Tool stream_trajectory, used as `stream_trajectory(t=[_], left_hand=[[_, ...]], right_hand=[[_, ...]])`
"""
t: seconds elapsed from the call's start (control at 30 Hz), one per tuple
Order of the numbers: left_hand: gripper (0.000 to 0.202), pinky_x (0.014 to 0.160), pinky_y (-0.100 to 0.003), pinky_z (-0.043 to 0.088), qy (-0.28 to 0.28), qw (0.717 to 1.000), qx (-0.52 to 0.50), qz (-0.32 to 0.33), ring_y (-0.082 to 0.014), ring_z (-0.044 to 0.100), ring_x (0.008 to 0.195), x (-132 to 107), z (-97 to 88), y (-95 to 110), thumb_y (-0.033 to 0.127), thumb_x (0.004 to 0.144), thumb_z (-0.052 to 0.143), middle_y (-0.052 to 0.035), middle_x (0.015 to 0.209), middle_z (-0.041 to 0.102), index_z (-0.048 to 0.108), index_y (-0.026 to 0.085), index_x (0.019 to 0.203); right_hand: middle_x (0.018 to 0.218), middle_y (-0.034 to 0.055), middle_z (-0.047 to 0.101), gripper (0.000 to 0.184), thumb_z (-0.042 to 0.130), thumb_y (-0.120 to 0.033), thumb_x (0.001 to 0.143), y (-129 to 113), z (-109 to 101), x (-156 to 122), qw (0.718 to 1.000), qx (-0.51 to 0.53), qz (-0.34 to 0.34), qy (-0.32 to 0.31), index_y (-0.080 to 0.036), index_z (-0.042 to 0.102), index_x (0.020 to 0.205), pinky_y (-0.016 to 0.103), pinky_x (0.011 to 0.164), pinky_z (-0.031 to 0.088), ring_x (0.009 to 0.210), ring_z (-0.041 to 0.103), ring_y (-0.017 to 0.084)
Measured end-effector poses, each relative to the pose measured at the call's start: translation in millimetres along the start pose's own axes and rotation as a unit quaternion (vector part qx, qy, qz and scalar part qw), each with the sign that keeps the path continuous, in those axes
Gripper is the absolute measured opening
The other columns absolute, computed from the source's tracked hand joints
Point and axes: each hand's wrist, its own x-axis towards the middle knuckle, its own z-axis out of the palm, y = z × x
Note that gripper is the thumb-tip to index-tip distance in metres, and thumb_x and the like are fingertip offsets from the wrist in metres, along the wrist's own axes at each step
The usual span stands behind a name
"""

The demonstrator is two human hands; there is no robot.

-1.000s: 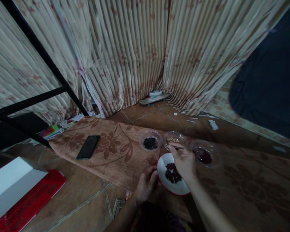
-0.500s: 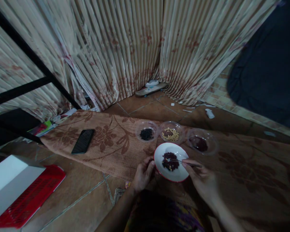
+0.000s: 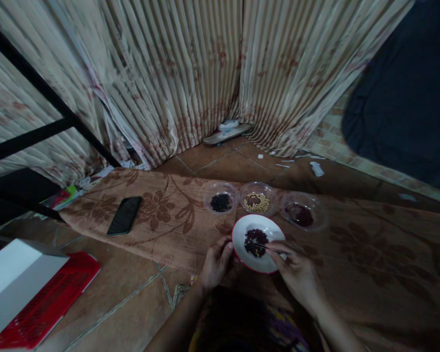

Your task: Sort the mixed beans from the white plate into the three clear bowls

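My left hand (image 3: 217, 260) grips the left rim of a white bowl (image 3: 271, 260) with a red edge. Dark red beans (image 3: 255, 239) lie in the bowl, with a few pale and black ones among them. In my right hand (image 3: 296, 271) a pair of thin metal tweezers (image 3: 258, 244) is pinched, its tips down among the beans. Just beyond the bowl stand three clear plastic dishes: one with black beans (image 3: 220, 202), one with yellow beans (image 3: 263, 205), and one with dark red beans (image 3: 302, 215).
Everything stands on a brown flowered cloth (image 3: 176, 234). A black phone (image 3: 124, 215) lies at its left part. On the tiled floor to the left are a white box (image 3: 18, 278) and a red basket (image 3: 58, 293). Striped curtains (image 3: 176, 73) hang behind, with a skateboard (image 3: 227, 134) at their foot.
My right hand has moved a little left and inward over the bowl, bringing the tweezers' tips further left among the beans. My left hand stays on the bowl's rim.
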Motion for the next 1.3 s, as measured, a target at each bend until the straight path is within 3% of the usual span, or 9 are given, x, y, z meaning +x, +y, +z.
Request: stream_trajectory(t=[0.93, 1.13, 1.3], left_hand=[[0.042, 0.063, -0.024, 0.047, -0.013, 1.000, -0.002, 0.005, -0.0131, 0.056, 0.065, 0.7, -1.5, -6.7, 0.047, 0.096, 0.048, -0.0014, 0.073, 0.060, 0.060, 0.014, 0.119], [0.042, 0.065, -0.024, 0.049, -0.009, 1.000, -0.020, -0.005, -0.0132, 0.058, 0.067, 1.2, -0.9, -8.3, 0.048, 0.094, 0.051, -0.0031, 0.082, 0.064, 0.060, 0.016, 0.120], [0.043, 0.065, -0.024, 0.048, -0.005, 1.000, -0.011, -0.009, -0.0142, 0.058, 0.068, 0.3, -1.5, -8.9, 0.048, 0.094, 0.050, -0.0018, 0.074, 0.062, 0.060, 0.015, 0.120]], right_hand=[[0.096, 0.0035, 0.074, 0.022, 0.060, -0.044, 0.087, -7.9, 1.4, 3.3, 1.000, -0.011, 0.000, 0.004, -0.028, 0.074, 0.090, 0.038, 0.087, 0.048, 0.094, 0.066, 0.022], [0.097, 0.0044, 0.073, 0.023, 0.059, -0.045, 0.088, -6.3, 1.4, 3.3, 1.000, -0.006, 0.007, 0.003, -0.027, 0.073, 0.088, 0.039, 0.087, 0.048, 0.094, 0.065, 0.023], [0.096, 0.0049, 0.074, 0.025, 0.059, -0.047, 0.087, -8.1, 1.4, 3.6, 1.000, -0.002, 0.013, 0.007, -0.026, 0.073, 0.089, 0.039, 0.087, 0.048, 0.094, 0.066, 0.023]])
